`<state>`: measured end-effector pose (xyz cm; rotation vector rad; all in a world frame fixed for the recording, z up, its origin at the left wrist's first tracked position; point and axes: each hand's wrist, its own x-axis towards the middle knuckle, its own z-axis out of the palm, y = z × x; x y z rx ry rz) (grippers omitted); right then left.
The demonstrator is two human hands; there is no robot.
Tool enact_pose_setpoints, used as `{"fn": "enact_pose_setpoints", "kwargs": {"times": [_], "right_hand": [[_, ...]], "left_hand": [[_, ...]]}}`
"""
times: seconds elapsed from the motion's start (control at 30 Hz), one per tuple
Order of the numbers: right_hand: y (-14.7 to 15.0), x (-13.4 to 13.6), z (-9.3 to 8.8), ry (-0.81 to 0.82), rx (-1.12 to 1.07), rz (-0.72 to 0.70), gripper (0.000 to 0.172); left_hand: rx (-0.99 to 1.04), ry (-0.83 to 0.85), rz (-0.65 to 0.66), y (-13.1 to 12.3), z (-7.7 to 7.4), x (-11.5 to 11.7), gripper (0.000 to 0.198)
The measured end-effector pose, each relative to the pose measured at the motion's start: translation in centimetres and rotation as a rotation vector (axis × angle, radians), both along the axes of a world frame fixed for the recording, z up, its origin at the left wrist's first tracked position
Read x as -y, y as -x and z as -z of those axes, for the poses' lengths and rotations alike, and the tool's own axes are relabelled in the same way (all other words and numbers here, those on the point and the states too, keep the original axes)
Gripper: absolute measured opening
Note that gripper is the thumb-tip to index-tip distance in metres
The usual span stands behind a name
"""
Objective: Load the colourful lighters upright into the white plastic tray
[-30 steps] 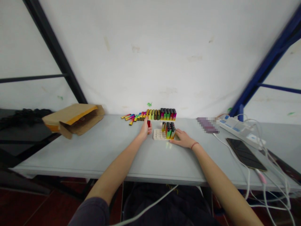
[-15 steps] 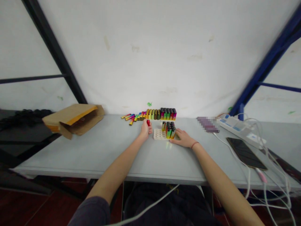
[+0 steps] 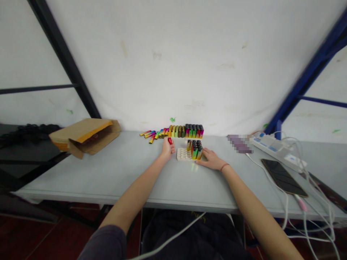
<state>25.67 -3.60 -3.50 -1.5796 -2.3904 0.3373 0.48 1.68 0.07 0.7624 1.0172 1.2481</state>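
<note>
My left hand (image 3: 168, 148) is closed around a small shiny red lighter (image 3: 170, 141), whose top end sticks up above the fist. To its right stands a white tray (image 3: 183, 154) with rows of round holes. Upright lighters (image 3: 195, 152) with black tops and rainbow metallic bodies fill the tray's right part, and a gold one (image 3: 189, 145) stands at the rear beside them. My right hand (image 3: 212, 159) lies with fingers spread against the tray's right side, thumb along its front edge. What the right fingertips touch behind the lighters is partly hidden.
Behind the tray, more upright lighters (image 3: 194, 131) stand in a block by the wall, next to yellow-green ones (image 3: 176, 131). Loose rainbow tubes (image 3: 151, 136) lie left of them. A torn cardboard box (image 3: 84, 135) sits left. Right are a phone (image 3: 283, 177), a power strip (image 3: 279, 150) and cables.
The red lighter in my left hand has tilted slightly to the left. My right hand and the tray stay in place.
</note>
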Motion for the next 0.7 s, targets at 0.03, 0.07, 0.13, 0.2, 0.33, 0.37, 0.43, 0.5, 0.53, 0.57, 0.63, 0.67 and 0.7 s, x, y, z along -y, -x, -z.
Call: {"fn": "enact_pose_setpoints", "kwargs": {"times": [0.03,0.07,0.13,0.2,0.33,0.37,0.43,0.5,0.53,0.57,0.63,0.67,0.7], "right_hand": [[0.0,0.0,0.0,0.0,-0.002,0.0,0.074],[0.0,0.0,0.1,0.0,-0.003,0.001,0.074],[0.0,0.0,0.1,0.0,-0.006,0.003,0.074],[0.0,0.0,0.1,-0.007,-0.006,0.006,0.074],[0.1,0.0,0.1,-0.011,-0.003,0.005,0.073],[0.1,0.0,0.1,-0.009,0.0,0.004,0.073],[0.1,0.0,0.1,-0.007,0.005,0.005,0.074],[0.2,0.0,0.1,-0.011,0.009,0.011,0.076],[0.2,0.0,0.1,-0.012,0.012,0.012,0.077],[0.2,0.0,0.1,-0.011,0.014,0.013,0.076],[0.2,0.0,0.0,-0.008,0.016,0.015,0.074],[0.2,0.1,0.0,-0.006,0.016,0.015,0.073],[0.2,0.1,-0.1,-0.006,0.015,0.015,0.073]], "left_hand": [[-0.027,-0.021,0.013,0.0,0.1,-0.1,0.048],[-0.071,-0.049,0.032,-0.1,0.3,-0.1,0.05],[-0.21,-0.153,0.073,-0.1,0.5,-0.1,0.049],[-0.39,-0.332,0.122,-0.1,0.8,0.0,0.041],[-0.683,-0.773,0.188,-0.1,0.9,0.3,0.035],[-0.732,-0.869,0.176,-0.1,0.9,0.3,0.035],[-0.804,-1.0,0.165,-0.1,0.9,0.3,0.034],[-0.829,-1.028,0.205,-0.1,1.1,0.1,0.035],[-0.827,-1.017,0.231,-0.1,1.2,0.0,0.035],[-0.82,-0.999,0.253,-0.1,1.4,-0.1,0.036],[-0.806,-0.966,0.278,-0.2,1.8,-0.2,0.036],[-0.801,-0.952,0.284,-0.2,1.9,-0.2,0.036],[-0.801,-0.939,0.287,-0.3,2.0,-0.1,0.034]]}}
